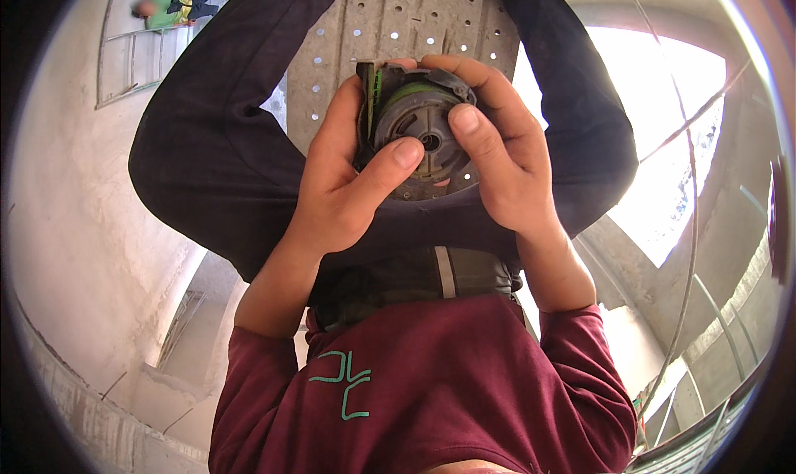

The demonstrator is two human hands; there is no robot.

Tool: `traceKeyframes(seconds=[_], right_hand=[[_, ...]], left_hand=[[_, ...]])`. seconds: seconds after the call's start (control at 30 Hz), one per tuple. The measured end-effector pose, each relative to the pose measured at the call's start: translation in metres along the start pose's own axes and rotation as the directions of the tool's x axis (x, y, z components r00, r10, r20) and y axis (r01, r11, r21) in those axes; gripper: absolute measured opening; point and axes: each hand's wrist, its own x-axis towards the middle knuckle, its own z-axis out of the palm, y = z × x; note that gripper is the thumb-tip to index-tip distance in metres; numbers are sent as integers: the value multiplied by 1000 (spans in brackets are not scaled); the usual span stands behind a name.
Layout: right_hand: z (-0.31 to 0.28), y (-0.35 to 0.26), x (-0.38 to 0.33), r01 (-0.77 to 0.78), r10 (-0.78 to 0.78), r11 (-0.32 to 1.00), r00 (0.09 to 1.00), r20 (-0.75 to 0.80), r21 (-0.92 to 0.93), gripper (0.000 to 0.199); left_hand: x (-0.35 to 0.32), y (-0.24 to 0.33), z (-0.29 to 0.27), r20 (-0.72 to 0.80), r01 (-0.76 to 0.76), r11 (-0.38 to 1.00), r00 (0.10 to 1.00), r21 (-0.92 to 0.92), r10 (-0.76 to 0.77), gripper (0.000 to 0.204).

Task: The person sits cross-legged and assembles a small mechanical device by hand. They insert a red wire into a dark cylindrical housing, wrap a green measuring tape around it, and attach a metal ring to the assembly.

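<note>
Between my two hands, just above my crossed legs, is a round black-and-green reel (421,117). Its face towards me is a dark ribbed disc with a hole in the middle, and a green band runs around its upper edge. A flat upright black piece with green marks stands along its left side. My left hand (348,163) is wrapped round that side, the thumb pressing on the disc near the hole. My right hand (502,138) curls over the top and right, its thumb resting on the disc's rim. Most fingertips are hidden behind the reel.
I sit on a perforated metal plank (398,22), with my dark trouser legs (224,134) folded around the reel. A person (174,8) is by a metal frame (133,59) at the far left. Cables (692,184) hang at the right, before a bright opening (630,84).
</note>
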Motion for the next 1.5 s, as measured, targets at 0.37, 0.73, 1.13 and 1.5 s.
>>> traceKeyframes(seconds=[0.37,0.73,1.13,1.5], right_hand=[[-4,1,-1,28,-28,997,1000,5,-71,42],[-27,-7,7,500,-399,568,862,312,-654,49],[-20,-18,-4,-1,-16,996,983,-182,-92,15],[-18,-18,-9,-46,41,998,990,-136,-38,10]], left_hand=[[-1,2,-1,38,24,999,999,41,-25,62],[2,2,-3,30,64,986,998,-151,-60,51],[3,3,0,11,97,981,995,-170,-97,48],[5,0,-7,60,90,992,995,-87,-84,61]])
